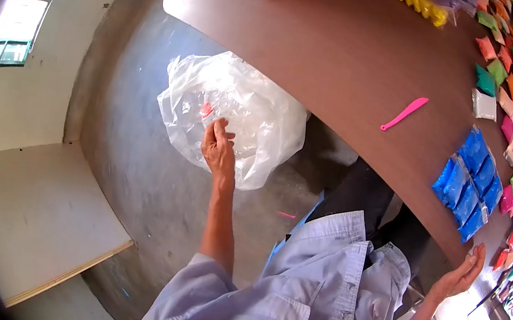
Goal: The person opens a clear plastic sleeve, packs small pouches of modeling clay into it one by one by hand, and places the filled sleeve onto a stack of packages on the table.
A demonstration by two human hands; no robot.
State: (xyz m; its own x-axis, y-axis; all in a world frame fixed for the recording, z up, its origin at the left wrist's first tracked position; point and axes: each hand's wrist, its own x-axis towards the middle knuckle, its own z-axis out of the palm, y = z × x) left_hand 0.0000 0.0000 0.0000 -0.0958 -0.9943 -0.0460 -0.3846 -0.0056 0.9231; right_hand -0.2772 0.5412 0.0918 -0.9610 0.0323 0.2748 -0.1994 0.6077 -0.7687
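Blue shirt [250, 305] closest, then my left hand [220, 147], fingers bunched by a small red piece [206, 111] over the clear bag [266, 113]; whether it's gripped, I can't tell. My right hand [460, 277], fingers loosely extended, hovers beside the worktop [329, 53], near blue packets [470, 182].

Left arm [219, 229] stretched out towards the far side, forearm bare, wrist nearly in line with it, and there's the left hand [219, 148], fingers [219, 125] bunched forward, tips close together, too small to say whether they meet! Over on the near right, the right hand [460, 276] sits uncurled, its forearm slanting outward, fingers extended and gently bent.
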